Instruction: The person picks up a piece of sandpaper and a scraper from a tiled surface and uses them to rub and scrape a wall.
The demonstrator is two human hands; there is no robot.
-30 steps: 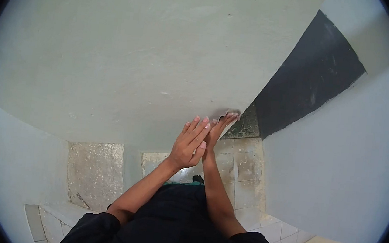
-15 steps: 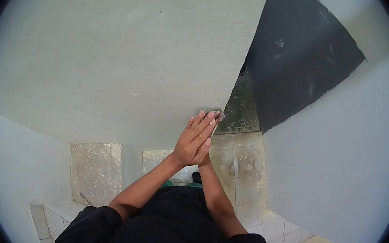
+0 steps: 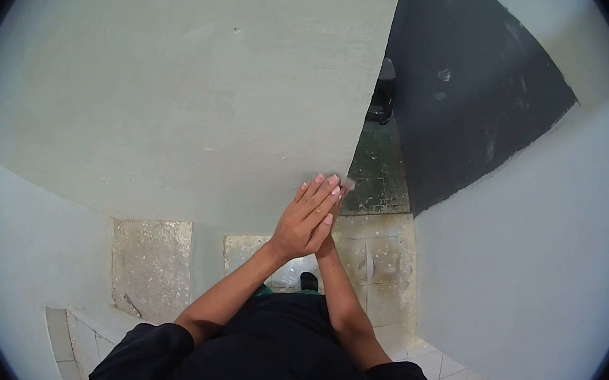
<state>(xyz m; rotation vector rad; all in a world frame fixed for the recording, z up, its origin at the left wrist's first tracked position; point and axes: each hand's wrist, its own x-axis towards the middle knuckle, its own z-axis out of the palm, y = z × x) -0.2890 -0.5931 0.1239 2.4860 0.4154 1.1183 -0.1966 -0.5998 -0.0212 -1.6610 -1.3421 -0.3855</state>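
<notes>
My left hand point(image 3: 304, 223) lies flat over the back of my right hand, its fingers stretched out and close together. Mostly hidden beneath it, my right hand point(image 3: 335, 218) presses a small pale sheet point(image 3: 349, 185), which looks like sandpaper, at the lower right edge of the greenish-white wall point(image 3: 181, 105). Only a corner of the sheet shows past the fingertips. How the right fingers grip it is largely covered.
Right of the wall's edge is an opening with a dark green floor point(image 3: 378, 169) and a black object point(image 3: 382, 95). A dark grey panel point(image 3: 475, 96) meets the pale right wall point(image 3: 526, 248). Worn, paint-flecked tiles point(image 3: 389, 260) lie below, near my foot point(image 3: 309, 281).
The view has shifted slightly, showing more of the opening and the black object beyond the wall edge. Both hands stay stacked at that edge, and the pale sheet sits a little differently.
</notes>
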